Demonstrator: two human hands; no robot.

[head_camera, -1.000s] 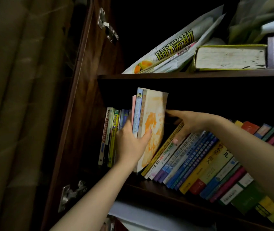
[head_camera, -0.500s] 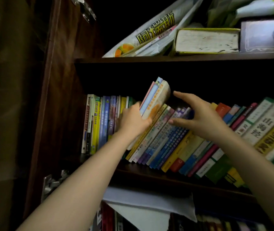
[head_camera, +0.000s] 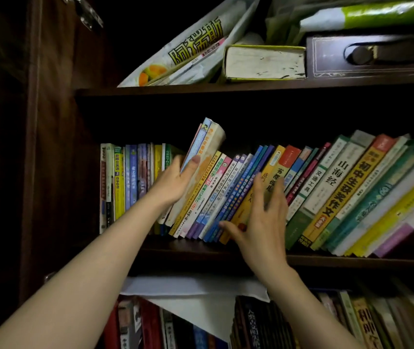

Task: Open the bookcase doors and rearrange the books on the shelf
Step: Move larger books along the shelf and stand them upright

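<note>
On middle shelf [head_camera: 226, 253], tilted books [head_camera: 207, 152] between hands, left hand [head_camera: 175, 183] gripping

Both bare forearms reach up and forward; the left hand [head_camera: 175, 181] curls in a grip, the right hand [head_camera: 264, 220] spreads flat, fingers straight

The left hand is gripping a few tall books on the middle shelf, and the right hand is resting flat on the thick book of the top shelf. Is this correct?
Not quite. The head view shows the right hand flat against the leaning books on the middle shelf, not on the thick book above. The left hand does grip a few tall books there.
</note>
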